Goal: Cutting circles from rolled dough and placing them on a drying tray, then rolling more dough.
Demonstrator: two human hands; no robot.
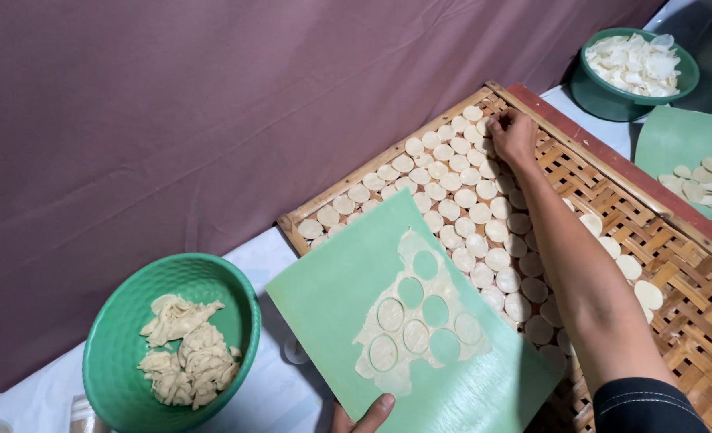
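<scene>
My left hand point(361, 417) grips the near edge of a light green board point(332, 289) and holds it tilted over the tray's corner. On the board lies a thin sheet of pale dough point(408, 357) with round holes and several cut discs still in it. My right hand point(513, 136) reaches to the far end of a woven bamboo tray point(612, 172), fingertips pressed on a small dough disc among the rows of dough discs point(472, 216) that cover the tray's left half.
A green bowl point(123, 321) with crumpled dough scraps stands at the lower left. Another green bowl point(608, 96) of pale pieces sits at the top right, beside a second green board point(669, 144) with discs. A maroon cloth point(171, 120) hangs behind.
</scene>
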